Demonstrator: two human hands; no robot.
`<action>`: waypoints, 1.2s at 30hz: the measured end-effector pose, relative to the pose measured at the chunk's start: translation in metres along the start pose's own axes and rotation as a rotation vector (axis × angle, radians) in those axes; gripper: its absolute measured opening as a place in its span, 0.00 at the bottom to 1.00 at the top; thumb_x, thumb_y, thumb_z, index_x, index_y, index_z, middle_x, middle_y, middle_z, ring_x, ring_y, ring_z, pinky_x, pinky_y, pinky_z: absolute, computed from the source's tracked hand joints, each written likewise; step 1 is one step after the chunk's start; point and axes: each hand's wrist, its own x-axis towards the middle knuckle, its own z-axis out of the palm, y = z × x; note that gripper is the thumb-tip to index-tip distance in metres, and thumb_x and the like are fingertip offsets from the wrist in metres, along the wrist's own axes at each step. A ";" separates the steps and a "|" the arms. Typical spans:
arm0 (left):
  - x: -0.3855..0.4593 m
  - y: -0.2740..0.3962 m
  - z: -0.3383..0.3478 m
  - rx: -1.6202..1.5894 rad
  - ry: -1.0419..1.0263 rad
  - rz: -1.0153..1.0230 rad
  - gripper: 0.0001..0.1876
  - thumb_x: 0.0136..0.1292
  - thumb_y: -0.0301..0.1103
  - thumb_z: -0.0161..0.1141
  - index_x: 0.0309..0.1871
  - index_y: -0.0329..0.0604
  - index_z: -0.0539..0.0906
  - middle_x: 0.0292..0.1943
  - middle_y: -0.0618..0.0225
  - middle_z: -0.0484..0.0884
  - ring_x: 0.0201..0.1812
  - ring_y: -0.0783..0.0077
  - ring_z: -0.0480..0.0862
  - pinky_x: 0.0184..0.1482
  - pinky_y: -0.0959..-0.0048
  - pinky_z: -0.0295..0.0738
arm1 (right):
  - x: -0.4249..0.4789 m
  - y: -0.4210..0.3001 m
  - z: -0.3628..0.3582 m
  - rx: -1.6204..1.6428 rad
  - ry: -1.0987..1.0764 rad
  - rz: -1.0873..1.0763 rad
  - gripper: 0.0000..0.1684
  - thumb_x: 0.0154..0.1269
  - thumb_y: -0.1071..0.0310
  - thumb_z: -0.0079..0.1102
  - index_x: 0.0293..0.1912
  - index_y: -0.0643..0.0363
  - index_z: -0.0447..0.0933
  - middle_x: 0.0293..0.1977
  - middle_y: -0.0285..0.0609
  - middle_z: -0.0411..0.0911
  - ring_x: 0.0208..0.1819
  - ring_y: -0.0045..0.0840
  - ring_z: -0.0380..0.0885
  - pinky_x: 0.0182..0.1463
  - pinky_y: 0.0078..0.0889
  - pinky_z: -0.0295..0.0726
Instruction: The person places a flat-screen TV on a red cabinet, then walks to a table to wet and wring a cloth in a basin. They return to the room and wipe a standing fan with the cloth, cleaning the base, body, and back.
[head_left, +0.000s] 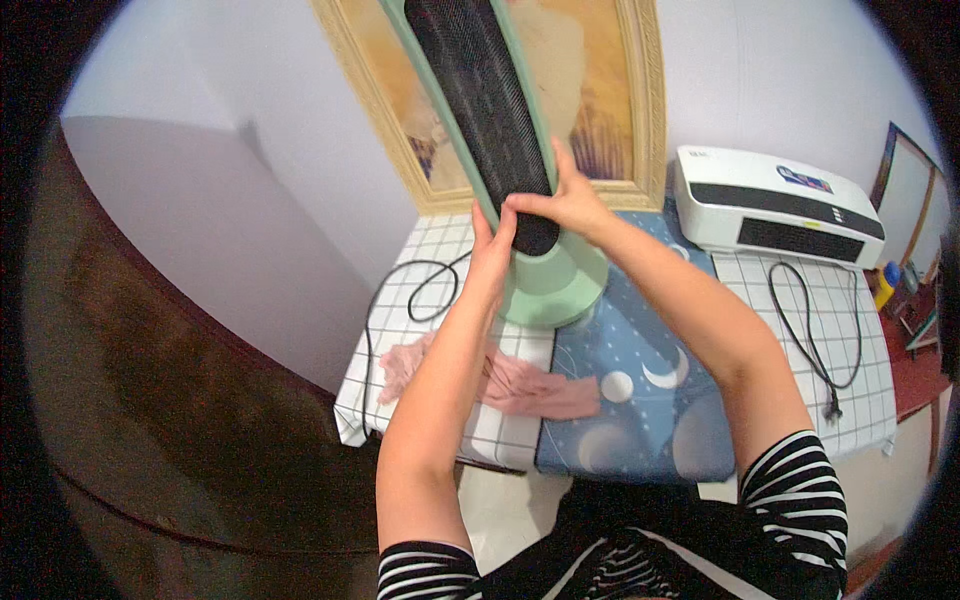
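Observation:
A pale green tower fan or heater (491, 112) with a black mesh front rises before me, its top cut off by the picture's edge. Its round base (559, 296) rests on the cloth-covered table. Around the lower left side of the tower is my left hand (493, 244), thumb at the front edge. My right hand (574, 199) grips the opposite side a little higher, its thumb reaching across the mesh to meet the left thumb. Some fingers are hidden behind the housing. A crumpled pink cloth (540, 390) lies in front of the base, partly behind my left forearm.
A white heater (780, 206) stands at the right, its black cord (806, 337) looped on the checked tablecloth (847, 390). Another black cord (370, 330) hangs over the left table edge. Behind the tower is a gold picture frame (649, 97). A blue moon-patterned cloth (637, 427) crosses the table.

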 end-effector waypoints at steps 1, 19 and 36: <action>-0.009 0.005 0.021 -0.052 -0.039 0.023 0.37 0.72 0.55 0.52 0.77 0.56 0.50 0.72 0.69 0.62 0.71 0.66 0.62 0.68 0.58 0.59 | -0.009 0.004 -0.016 -0.008 0.039 -0.030 0.70 0.40 0.48 0.83 0.73 0.64 0.48 0.64 0.58 0.66 0.67 0.41 0.66 0.70 0.36 0.63; -0.104 0.012 0.179 -0.065 -0.108 0.123 0.47 0.66 0.48 0.63 0.76 0.33 0.48 0.70 0.43 0.63 0.70 0.52 0.65 0.70 0.64 0.60 | -0.147 -0.098 -0.153 0.002 0.140 0.159 0.56 0.52 0.66 0.77 0.72 0.57 0.51 0.61 0.46 0.69 0.61 0.30 0.70 0.66 0.33 0.68; -0.135 0.021 0.101 0.508 -0.303 -0.121 0.45 0.63 0.55 0.62 0.73 0.33 0.57 0.74 0.48 0.59 0.72 0.51 0.64 0.68 0.60 0.63 | -0.142 -0.082 -0.146 -0.094 0.111 0.089 0.63 0.46 0.54 0.81 0.73 0.60 0.50 0.58 0.51 0.73 0.59 0.35 0.75 0.64 0.36 0.72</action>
